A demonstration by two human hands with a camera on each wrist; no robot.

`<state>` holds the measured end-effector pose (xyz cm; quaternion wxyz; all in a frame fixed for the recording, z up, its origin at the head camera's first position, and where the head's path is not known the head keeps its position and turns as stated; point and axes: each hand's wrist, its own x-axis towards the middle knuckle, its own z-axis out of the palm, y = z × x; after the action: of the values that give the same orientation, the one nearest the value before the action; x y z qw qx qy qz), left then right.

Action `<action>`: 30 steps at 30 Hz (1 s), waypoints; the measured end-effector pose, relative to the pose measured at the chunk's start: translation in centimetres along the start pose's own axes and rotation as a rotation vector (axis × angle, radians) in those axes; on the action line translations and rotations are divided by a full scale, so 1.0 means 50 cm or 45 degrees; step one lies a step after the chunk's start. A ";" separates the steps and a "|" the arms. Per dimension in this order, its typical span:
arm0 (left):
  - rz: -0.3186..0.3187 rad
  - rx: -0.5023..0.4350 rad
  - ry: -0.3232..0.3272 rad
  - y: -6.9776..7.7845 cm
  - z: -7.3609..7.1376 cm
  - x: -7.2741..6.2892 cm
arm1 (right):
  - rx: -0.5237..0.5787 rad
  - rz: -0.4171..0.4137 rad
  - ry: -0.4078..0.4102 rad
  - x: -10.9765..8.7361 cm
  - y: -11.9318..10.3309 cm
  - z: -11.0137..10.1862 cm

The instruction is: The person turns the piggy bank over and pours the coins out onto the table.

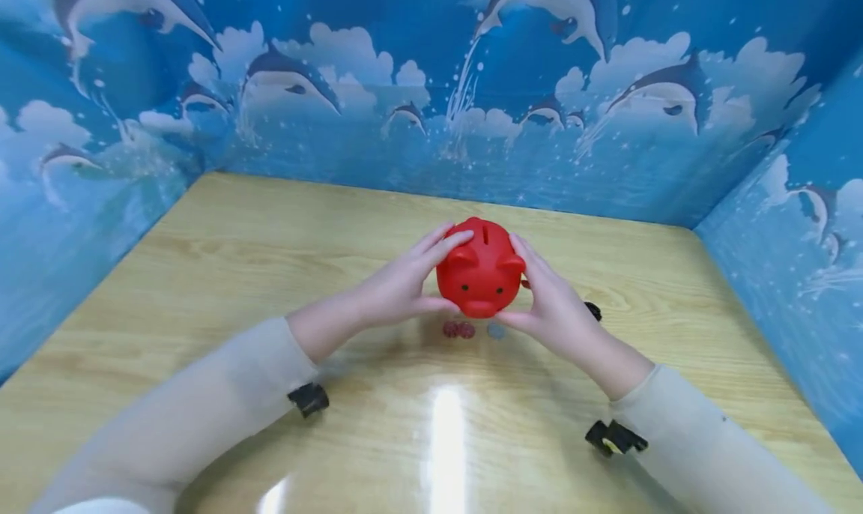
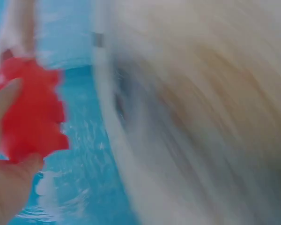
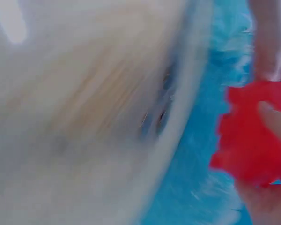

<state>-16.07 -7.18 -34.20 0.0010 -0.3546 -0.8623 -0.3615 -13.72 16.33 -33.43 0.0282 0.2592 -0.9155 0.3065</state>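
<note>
A red piggy bank [image 1: 480, 274] is held up off the table between both hands, its face towards me and its coin slot on top. My left hand [image 1: 413, 278] grips its left side, fingers over the top and thumb near the bottom. Against the right side, my right hand [image 1: 549, 297] holds it the same way. In the left wrist view the piggy bank [image 2: 30, 112] is blurred, and its legs point right. The right wrist view also shows the piggy bank [image 3: 253, 136] between both hands. Below it lie two reddish coins [image 1: 458, 330] and a pale silvery coin [image 1: 496, 330].
A small black object [image 1: 593, 311] shows partly behind my right hand; its kind is unclear. The wooden table [image 1: 303, 222] meets a blue dolphin-print curtain [image 1: 377, 132] at the back and sides. Black straps with wrist cameras hang below both sleeves.
</note>
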 end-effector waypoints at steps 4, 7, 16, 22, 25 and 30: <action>-0.090 -0.009 -0.003 -0.003 0.015 0.007 | 0.074 0.026 -0.008 0.006 0.003 0.009; -0.114 0.021 0.026 0.004 0.023 0.007 | 0.137 0.003 0.022 0.005 0.003 0.014; 0.403 0.162 0.408 0.064 -0.018 -0.002 | 0.016 -0.508 0.461 -0.010 -0.016 -0.024; 0.171 0.103 0.184 0.048 -0.005 -0.002 | 0.076 -0.199 0.239 -0.016 -0.013 -0.010; 0.147 0.045 0.176 0.044 -0.005 0.000 | 0.123 -0.130 0.197 -0.015 -0.016 -0.013; -0.086 -0.003 0.050 0.041 -0.011 0.013 | 0.194 0.027 0.076 -0.001 -0.014 -0.021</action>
<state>-15.46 -6.12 -32.36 0.0052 -0.3183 -0.8732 -0.3692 -13.42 16.49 -32.21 0.0323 0.2415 -0.8910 0.3831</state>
